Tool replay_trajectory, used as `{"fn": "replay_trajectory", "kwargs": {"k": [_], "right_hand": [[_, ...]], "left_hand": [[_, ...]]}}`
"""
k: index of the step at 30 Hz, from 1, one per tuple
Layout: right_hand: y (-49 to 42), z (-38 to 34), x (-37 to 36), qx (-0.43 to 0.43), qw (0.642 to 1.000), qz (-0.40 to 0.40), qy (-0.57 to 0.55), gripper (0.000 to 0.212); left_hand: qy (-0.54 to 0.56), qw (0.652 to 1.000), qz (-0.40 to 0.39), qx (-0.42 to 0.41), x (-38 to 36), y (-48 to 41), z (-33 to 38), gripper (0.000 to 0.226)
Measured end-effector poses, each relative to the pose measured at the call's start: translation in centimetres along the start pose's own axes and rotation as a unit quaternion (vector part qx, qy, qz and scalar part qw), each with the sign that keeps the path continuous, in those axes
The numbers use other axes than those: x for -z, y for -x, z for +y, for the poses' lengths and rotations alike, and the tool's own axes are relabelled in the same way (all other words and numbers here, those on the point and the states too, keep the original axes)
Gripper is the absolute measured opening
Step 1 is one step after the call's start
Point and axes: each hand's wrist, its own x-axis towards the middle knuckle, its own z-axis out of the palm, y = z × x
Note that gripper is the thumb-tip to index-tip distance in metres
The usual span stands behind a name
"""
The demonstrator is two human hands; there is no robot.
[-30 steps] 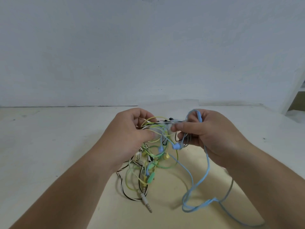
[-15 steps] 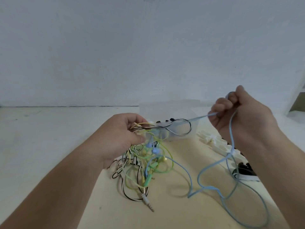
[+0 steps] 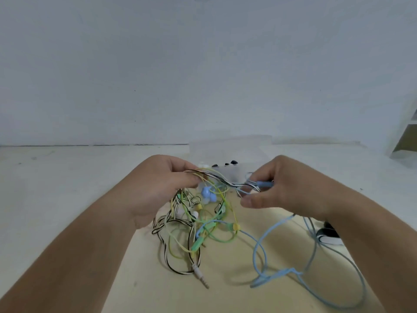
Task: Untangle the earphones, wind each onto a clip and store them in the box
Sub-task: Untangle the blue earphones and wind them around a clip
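Observation:
A tangle of earphones [image 3: 198, 224], with yellow, green and black-and-white striped cords, hangs from my left hand [image 3: 158, 188], which grips the top of the bunch above the table. My right hand [image 3: 282, 188] pinches the blue earphone cord [image 3: 259, 247] near its end, close to the tangle. The rest of the blue cord loops loosely over the table at the right. Two blue earbuds [image 3: 208, 194] dangle in the middle of the bunch. A clear plastic box [image 3: 230, 152] stands behind my hands.
A metal jack plug [image 3: 200, 275] lies on the yellowish table [image 3: 225, 294] in front. A black-and-white object [image 3: 329, 236] sits at the right, partly behind my right forearm. A white wall rises behind, and a shelf edge [image 3: 406, 136] shows at far right.
My right hand, which had pulled the blue cord up and out to the right, has come back down and left to the tangle. My left hand keeps hold of the bunch.

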Motion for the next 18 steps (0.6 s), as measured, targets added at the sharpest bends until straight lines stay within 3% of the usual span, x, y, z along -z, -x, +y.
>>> {"fn": "replay_trajectory", "kwargs": {"k": [3,4,7,10,14,18], "right_hand": [[-0.1,0.3,0.0,-0.007,0.994,0.058,-0.093,0.032],[-0.2,0.4,0.1,-0.017,0.986,0.075,-0.15,0.031],[-0.6,0.4,-0.3,-0.024,0.954,0.079,-0.288,0.034],[-0.8,-0.1,-1.3,-0.022,0.919,0.058,-0.389,0.034],[-0.9,-0.6,-1.8,-0.032,0.899,0.062,-0.432,0.038],[-1.0,-0.4,-1.7,-0.041,0.891,0.087,-0.445,0.04]], "left_hand": [[-0.005,1.0,-0.01,0.013,0.0,0.1,0.1,0.007],[-0.01,1.0,-0.01,0.019,0.0,0.1,0.0,0.014],[-0.041,0.998,-0.04,0.009,-0.2,0.3,0.0,0.011],[-0.065,0.996,-0.048,-0.035,-0.4,0.2,-0.1,0.031],[-0.038,0.995,-0.065,-0.062,-0.7,0.2,-0.3,0.038],[0.004,0.991,-0.103,-0.08,-0.8,0.1,-0.4,0.025]]}}
